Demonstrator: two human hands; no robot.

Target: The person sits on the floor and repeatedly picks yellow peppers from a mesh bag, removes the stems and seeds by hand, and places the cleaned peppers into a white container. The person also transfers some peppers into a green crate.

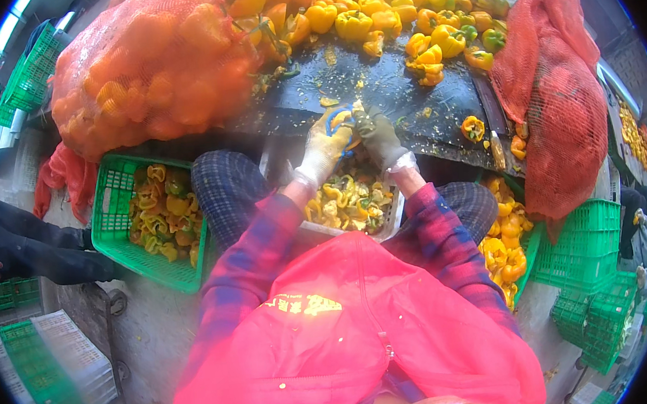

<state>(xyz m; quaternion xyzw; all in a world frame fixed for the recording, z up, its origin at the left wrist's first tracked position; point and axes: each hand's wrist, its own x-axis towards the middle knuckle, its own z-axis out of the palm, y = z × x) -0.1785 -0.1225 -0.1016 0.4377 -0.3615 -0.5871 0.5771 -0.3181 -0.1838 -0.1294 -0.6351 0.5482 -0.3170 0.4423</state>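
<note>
My left hand (324,146), in a pale glove with blue at the fingers, is curled around a yellow-orange bell pepper (341,119). My right hand (379,138), in a dark, soiled glove, meets it at the pepper with its fingers bent. A pale bit of seed core (357,106) shows between the fingertips; whether the right hand grips it or a tool is hidden. Beneath both hands, between my knees, a white plastic crate (391,227) holds pepper cores and scraps (353,202). Just beyond my hands lies a wet black work surface (317,80) strewn with seeds.
Whole yellow peppers (369,10) are heaped at the back. A red mesh sack of peppers (153,72) bulges at left, another red mesh sack (559,97) at right. Green crates (155,271) with pepper pieces flank my knees. A knife-like handle (497,150) lies right. Another person's legs (29,236) are left.
</note>
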